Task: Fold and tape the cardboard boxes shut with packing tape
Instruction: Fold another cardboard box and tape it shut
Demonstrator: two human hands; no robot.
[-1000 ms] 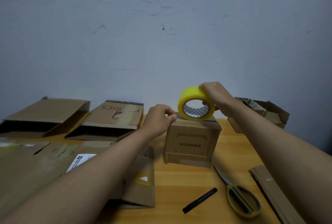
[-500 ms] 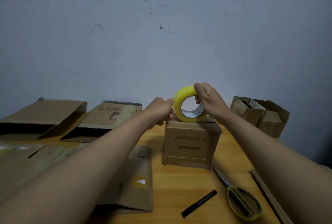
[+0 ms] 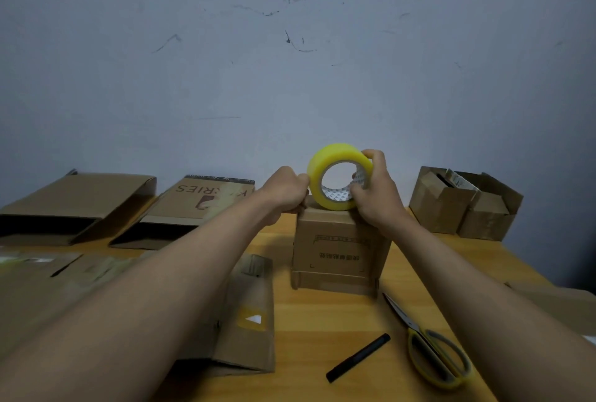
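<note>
While the right hand (image 3: pixel 375 196) grips the tape roll (image 3: pixel 338 175) upright on the box (image 3: pixel 338 250), the left hand (image 3: pixel 285 190), nearer its left edge, pinches there; tape must run leftward.

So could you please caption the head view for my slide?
Right hand steadies yellow tape roll atop small cardboard box; left hand picks its edge.

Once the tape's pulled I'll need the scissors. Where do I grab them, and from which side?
Probably by the yellow handle loops of the scissors, coming in from the near right with the right hand. They lie flat on the table, blades closed and pointing away toward the box, loops nearest you.
</note>
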